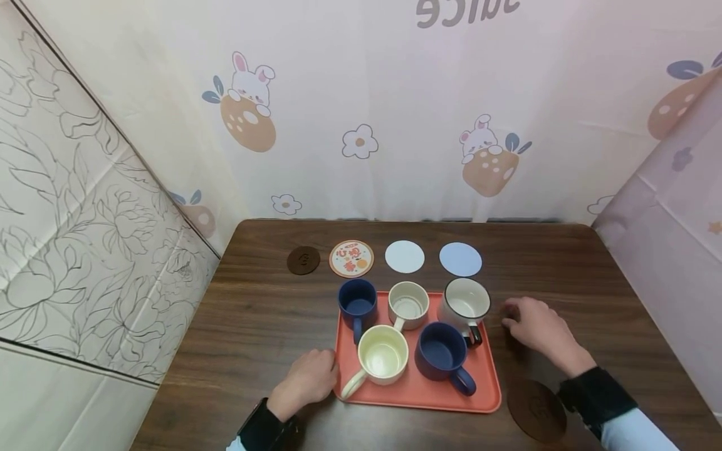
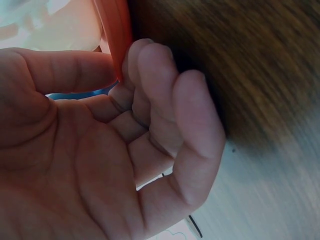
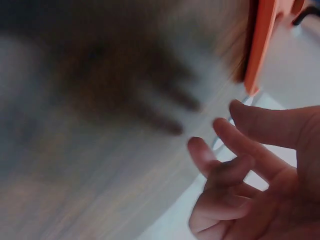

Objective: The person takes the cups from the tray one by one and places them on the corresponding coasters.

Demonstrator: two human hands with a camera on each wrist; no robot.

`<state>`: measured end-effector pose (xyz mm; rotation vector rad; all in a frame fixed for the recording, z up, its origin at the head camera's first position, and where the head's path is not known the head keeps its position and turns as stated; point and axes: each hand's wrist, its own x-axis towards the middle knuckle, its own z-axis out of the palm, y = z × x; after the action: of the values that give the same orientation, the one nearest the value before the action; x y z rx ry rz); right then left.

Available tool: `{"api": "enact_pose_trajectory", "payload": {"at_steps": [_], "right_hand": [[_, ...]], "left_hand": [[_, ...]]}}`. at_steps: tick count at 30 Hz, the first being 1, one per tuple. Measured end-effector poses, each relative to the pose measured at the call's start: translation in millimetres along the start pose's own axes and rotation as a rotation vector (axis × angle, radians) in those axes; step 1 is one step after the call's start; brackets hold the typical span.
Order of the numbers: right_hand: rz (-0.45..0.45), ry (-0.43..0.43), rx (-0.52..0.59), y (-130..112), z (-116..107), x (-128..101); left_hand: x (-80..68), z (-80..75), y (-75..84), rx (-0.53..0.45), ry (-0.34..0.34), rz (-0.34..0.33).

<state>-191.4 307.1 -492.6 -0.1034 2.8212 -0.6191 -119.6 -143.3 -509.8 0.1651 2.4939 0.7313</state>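
1. Dark wood table (image 1: 271, 313) fills the lower frame, with printed cloth walls behind it.
2. Orange tray (image 1: 485, 401) lies at lower centre, carrying five mugs.
3. Left hand (image 1: 307, 381) pinches the tray's left edge between thumb and curled fingers.
4. Right hand (image 1: 536, 326) hovers just right of the tray, fingers loosely bent, holding nothing.

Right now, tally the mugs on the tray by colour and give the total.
Dark blue mugs: 2
Cream or beige mugs: 2
White mug with dark rim: 1
Total: 5 mugs on the orange tray
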Motion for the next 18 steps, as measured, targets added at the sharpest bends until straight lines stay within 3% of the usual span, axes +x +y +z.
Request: {"api": "enact_pose_trajectory", "payload": {"at_steps": [7, 12, 18], "right_hand": [[0.083, -0.117, -0.077, -7, 9, -47], [0.129, -0.137, -0.095, -13, 15, -79], [0.164, -0.186, -0.11, -18, 26, -95]], "left_hand": [[0.8, 0.9, 1.9, 0.002, -0.007, -0.031], [0.1, 1.6, 2.6, 0.012, -0.005, -0.021], [-0.9, 0.6, 2.7, 0.019, 0.0, -0.015]]}}
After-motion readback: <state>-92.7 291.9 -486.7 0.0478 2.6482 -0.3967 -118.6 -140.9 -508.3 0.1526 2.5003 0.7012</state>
